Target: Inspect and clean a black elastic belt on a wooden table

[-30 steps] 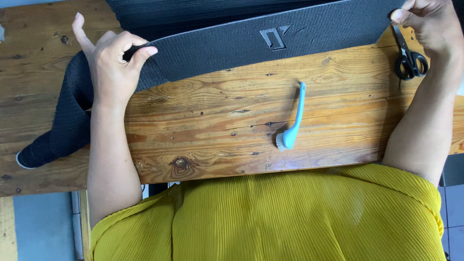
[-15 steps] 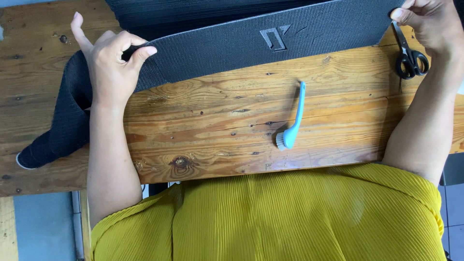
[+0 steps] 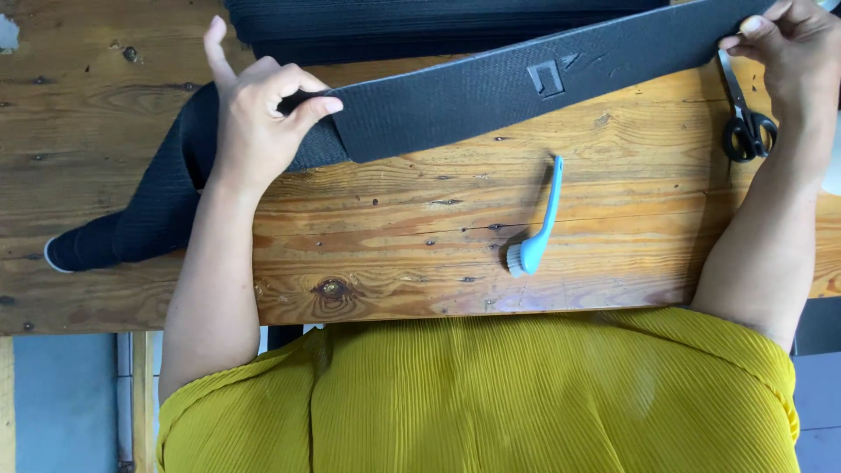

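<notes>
A long dark grey strap (image 3: pixel 491 92) with a small raised rectangular mark lies stretched across the wooden table (image 3: pixel 394 236). My left hand (image 3: pixel 254 123) pinches the strap near its left part, thumb and fingers closed on its edge. Beyond that grip the strap bends down and left toward the table's near edge. My right hand (image 3: pixel 788 48) holds the strap's right end at the top right corner. Black scissors (image 3: pixel 745 114) lie just under my right hand. A light blue brush (image 3: pixel 539 219) rests on the table below the strap.
A stack of dark material (image 3: pixel 438 22) lies along the far edge of the table. My yellow ribbed top (image 3: pixel 491 394) fills the lower part of the view. Blue floor (image 3: pixel 61 403) shows at the lower left.
The strap and both hands have stayed almost where they were. My left fingers closed slightly more over the strap's edge.
</notes>
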